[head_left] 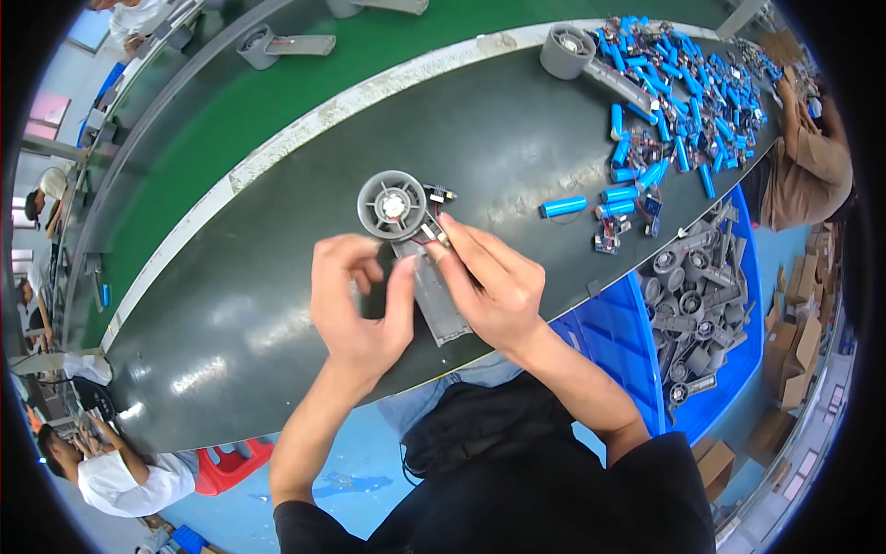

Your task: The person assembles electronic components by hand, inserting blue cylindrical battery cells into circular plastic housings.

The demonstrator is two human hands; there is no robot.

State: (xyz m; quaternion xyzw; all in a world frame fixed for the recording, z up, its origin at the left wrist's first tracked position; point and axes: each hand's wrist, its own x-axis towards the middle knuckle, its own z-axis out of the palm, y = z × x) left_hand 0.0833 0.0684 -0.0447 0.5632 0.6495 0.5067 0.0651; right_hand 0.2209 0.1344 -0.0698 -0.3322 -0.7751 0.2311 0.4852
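A gray fan housing [392,205] with a round, spoked barrel and an open handle channel [441,305] is on the dark table in front of me. Thumb and fingers of my right hand [498,282] pinch a small wired connector piece [434,233] where barrel and handle meet. Beside the barrel sticks out a small dark circuit board [440,193]. My left hand [360,300] is at the handle's left side, its fingers curled but apart from the thumb and slightly blurred. That thumb's tip is at the handle's upper edge; I see nothing held between its fingers.
Blue cylindrical batteries with wired boards [683,102] are heaped at the far right, beside another gray housing [568,51]. A blue bin [609,323] full of gray housings stands right of me. Beyond a white rail [277,152] runs a green belt [217,120]. Other people work on both sides.
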